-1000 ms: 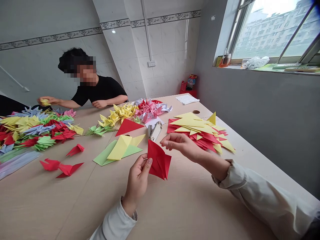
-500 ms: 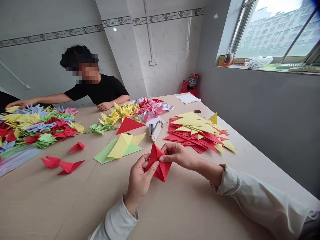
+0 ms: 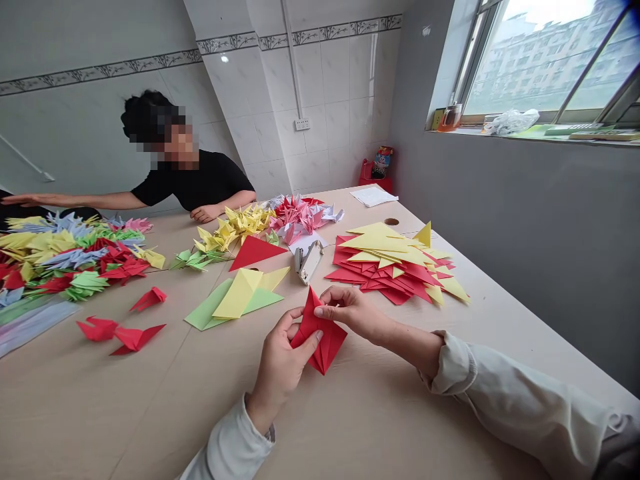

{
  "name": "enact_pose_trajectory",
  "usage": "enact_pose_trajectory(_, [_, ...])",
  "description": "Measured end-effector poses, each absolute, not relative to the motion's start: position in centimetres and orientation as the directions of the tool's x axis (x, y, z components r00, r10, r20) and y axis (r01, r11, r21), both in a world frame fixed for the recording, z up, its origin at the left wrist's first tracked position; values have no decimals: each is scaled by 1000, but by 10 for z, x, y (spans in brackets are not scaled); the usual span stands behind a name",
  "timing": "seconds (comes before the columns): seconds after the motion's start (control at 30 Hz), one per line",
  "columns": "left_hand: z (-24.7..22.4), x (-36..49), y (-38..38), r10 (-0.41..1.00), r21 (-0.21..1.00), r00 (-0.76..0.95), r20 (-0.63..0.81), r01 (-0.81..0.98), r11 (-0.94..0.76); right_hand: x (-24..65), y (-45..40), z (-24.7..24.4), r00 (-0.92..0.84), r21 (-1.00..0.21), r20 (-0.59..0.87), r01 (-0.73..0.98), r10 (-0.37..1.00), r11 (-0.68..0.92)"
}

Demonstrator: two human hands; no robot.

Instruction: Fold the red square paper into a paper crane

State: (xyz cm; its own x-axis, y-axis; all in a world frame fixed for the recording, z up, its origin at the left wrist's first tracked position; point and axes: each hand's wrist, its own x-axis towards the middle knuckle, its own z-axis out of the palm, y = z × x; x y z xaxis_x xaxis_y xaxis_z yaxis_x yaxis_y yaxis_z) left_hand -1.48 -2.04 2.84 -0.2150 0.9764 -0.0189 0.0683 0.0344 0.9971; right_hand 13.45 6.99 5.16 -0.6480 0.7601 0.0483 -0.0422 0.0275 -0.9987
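Holding a folded red paper square in both hands over the bench: left hand gripping its left edge from below, right hand reaching across, fingertips pinching near the top corner. Stapler just beyond.

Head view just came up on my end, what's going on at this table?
The left hand and right hand hold a folded red paper between them. Beyond it lie a stapler and a stack of red and yellow paper triangles. Across the table, a person in a black T-shirt stretches an arm out beyond heaps of origami cranes.
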Motion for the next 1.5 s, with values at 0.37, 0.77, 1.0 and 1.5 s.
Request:
enact_pose_trajectory(0.37, [32, -12, -21, 985, 997, -170, -19, 73, 32, 131, 65, 47, -592, -992, 121, -88, 797, 86])
enact_pose_trajectory(0.77, [33, -10, -22, 992, 997, -103, -72, 22, 74, 137, 68, 62, -586, -988, 32, -139, 810, -61])
enact_pose_trajectory(1.0, [35, -10, -22, 992, 996, -86, -87, 30, 90, 138, 66, 68, -556, -986, 12, -144, 831, -82])
enact_pose_trajectory(1.5, [38, -8, -28, 978, 972, -13, -210, 100, 210, 140, 84, 45, -285, -937, 343, -32, 895, 348])
